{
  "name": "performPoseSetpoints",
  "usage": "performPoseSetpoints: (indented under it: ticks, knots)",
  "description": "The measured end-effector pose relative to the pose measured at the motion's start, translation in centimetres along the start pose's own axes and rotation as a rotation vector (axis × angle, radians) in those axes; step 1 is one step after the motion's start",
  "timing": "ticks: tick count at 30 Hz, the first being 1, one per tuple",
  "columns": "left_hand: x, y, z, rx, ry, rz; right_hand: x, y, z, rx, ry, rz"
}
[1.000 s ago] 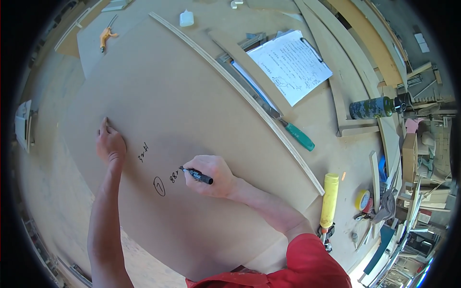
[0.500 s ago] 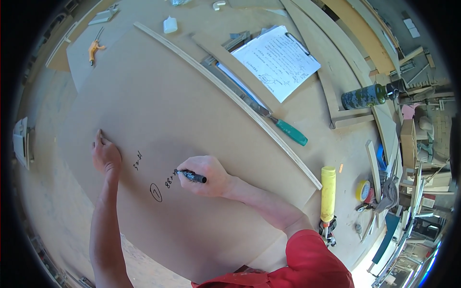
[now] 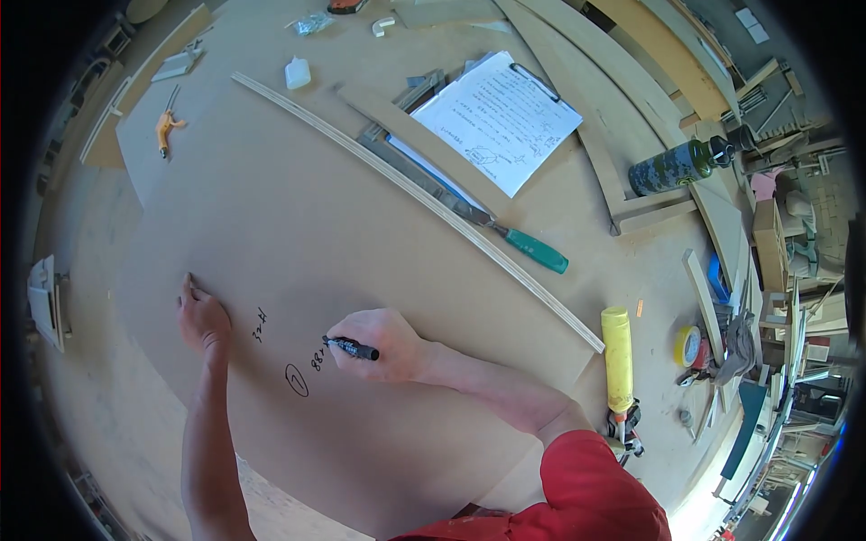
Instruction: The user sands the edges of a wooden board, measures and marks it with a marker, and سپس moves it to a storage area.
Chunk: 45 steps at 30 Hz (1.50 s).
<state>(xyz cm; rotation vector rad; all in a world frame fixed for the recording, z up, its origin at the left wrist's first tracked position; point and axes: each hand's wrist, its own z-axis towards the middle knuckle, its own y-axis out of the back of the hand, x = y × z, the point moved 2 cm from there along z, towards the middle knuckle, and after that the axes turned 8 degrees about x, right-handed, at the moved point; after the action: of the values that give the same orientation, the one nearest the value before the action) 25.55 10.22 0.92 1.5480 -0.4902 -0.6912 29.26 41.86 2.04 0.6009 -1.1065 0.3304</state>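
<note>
A large brown fibreboard panel [image 3: 298, 207] lies flat across the workbench. My right hand [image 3: 383, 345] grips a black marker [image 3: 352, 347], its tip touching the panel beside dark handwritten marks and a small drawn circle. My left hand [image 3: 203, 320] rests flat on the panel's left edge, fingers pressed down, holding nothing. Both forearms come in from the lower edge, with a red sleeve at the bottom right.
A thin curved wooden strip [image 3: 424, 203] lies along the panel's far edge. Behind it are a green-handled saw [image 3: 505, 234], a clipboard with white paper [image 3: 501, 117], a camouflage bottle [image 3: 677, 167], a yellow tube [image 3: 618, 356], tape rolls [image 3: 690, 347] and an orange clamp [image 3: 164, 131].
My right hand has shifted slightly along the writing line with the marker; the view has tilted a little, so the panel sits lower in the picture. My left hand stays pressed on the panel.
</note>
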Motion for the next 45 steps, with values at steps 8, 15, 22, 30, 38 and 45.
performPoseSetpoints:
  ticks: [8,15,22,30,38,45]
  knots:
    - [2.8,-2.3,1.0,-0.061,-0.278,-0.147,-0.5,0.2,0.2,-0.012,0.007,-0.078]
    - [0.0,-0.1,0.2,-0.036,0.012,-0.073,0.0,0.1,0.9,-0.026,-0.033,-0.016]
    - [0.1,0.3,-0.1,-0.022,0.028,-0.077,0.0,-0.2,0.8,-0.079,-0.063,-0.032]
    - [-0.5,-1.1,0.1,-0.015,-0.029,-0.112,-0.3,1.3,0.4,-0.036,-0.130,0.007]
    - [0.4,-1.1,0.4,-0.044,-0.050,-0.043,-0.9,1.9,0.6,-0.082,-0.037,-0.070]
    - [0.0,0.1,0.2,-0.020,-0.007,0.000,-0.6,1.8,0.8,-0.073,-0.035,-0.032]
